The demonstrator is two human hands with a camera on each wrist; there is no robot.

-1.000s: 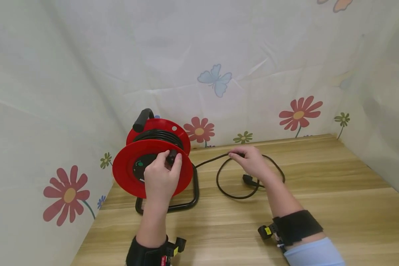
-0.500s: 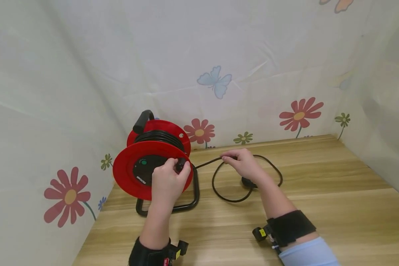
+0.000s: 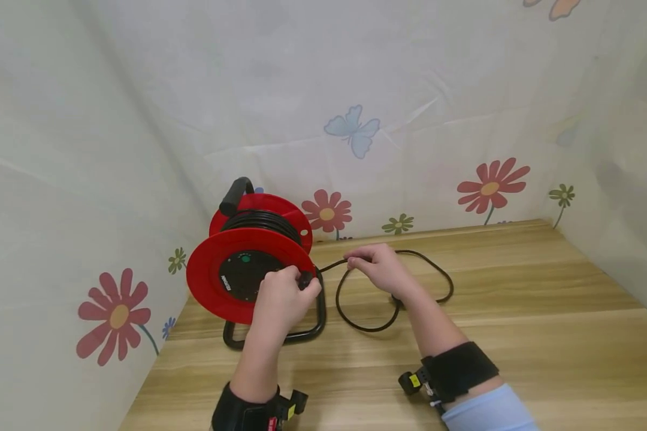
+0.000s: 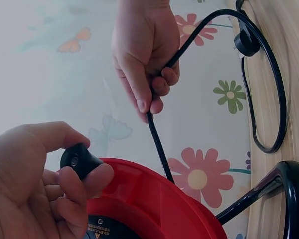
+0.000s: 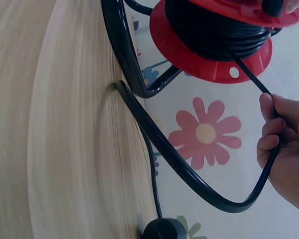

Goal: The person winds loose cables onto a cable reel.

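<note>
Red flanges of the cable reel point(image 3: 248, 272) sit at the far left of the wooden worktop point(image 3: 517, 335), and I see my left hand point(image 3: 283, 296) has carried the black crank knob point(image 4: 79, 160) from the top of the front disc round to its right edge over the last second, fingers point(image 4: 84, 186) curled tight on it. My right hand point(image 3: 374, 266) has slid leftward toward the reel, pinching the black cable point(image 3: 393, 293) between thumb and curled fingers point(image 4: 139, 94), so the straight run from drum to hand is shorter now. I judge that slack is being wound in. The loose loop on the worktop has drawn in and crept left, and the plug point(image 5: 164, 230) at the cable's end lies inside it, by my right wrist. As for what holds what: the reel's drum point(image 5: 214, 35) carries many turns of cable between its two flanges, and the black tube frame point(image 3: 315, 317) cradles the reel upright.
</note>
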